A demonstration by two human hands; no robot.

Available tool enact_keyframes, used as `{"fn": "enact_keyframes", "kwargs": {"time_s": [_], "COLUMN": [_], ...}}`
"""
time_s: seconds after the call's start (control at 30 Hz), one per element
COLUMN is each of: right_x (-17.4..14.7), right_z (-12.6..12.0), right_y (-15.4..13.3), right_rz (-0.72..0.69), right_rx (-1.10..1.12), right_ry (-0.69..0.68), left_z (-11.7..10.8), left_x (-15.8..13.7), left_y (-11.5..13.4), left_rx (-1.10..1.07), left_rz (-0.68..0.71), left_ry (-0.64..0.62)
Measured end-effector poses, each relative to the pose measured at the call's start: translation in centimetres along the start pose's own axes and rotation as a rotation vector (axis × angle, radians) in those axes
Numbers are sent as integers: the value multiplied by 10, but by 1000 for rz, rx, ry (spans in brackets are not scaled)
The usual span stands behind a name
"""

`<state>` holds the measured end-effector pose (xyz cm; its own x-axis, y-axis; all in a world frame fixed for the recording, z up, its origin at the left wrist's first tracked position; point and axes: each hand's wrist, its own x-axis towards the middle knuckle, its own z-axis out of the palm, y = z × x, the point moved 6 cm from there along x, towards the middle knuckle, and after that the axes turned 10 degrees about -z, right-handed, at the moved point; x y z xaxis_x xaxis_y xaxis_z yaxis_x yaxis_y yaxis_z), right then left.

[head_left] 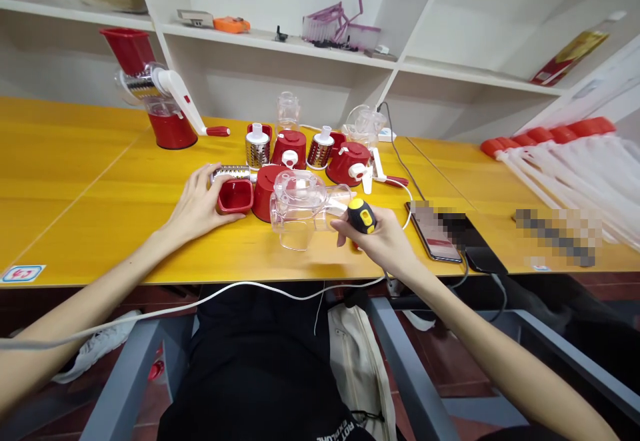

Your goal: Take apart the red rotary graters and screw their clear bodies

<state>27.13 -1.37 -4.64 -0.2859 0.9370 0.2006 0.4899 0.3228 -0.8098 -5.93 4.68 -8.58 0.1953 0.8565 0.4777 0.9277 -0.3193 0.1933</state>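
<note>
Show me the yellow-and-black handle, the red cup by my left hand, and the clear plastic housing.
Yellow-and-black handle [361,217]: head view, on its middle.
Red cup [235,196]: head view, on its inner wall.
Clear plastic housing [300,194]: head view, on its upper body.

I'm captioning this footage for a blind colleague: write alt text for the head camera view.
A person's right hand grips a yellow and black tool handle beside a clear plastic housing, while the left hand touches a small red cup at a yellow table. Behind are grater drums and red bases; at the left stands an assembled crank grater.
</note>
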Motion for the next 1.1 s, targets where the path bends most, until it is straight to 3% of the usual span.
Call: {"fn": "enact_keyframes", "kwargs": {"time_s": [0.5,0.8,0.93,1.1], "right_x": [-2,-8,-14,-21], "right_z": [-8,-6,-13,-30], "right_y": [5,14,12,8], "right_rz": [65,75,88,99], "right_rx": [-1,26,35,-67], "right_ry": [-19,-30,14,124], "left_z": [-9,-26,-36,-35], "left_x": [-9,-12,-1,25], "left_y": [21,37,8,-72], "left_rx": [-108,-150,-264,-309], "left_rz": [99,128,-78,-426], "left_ry": [24,84,159,243]}}
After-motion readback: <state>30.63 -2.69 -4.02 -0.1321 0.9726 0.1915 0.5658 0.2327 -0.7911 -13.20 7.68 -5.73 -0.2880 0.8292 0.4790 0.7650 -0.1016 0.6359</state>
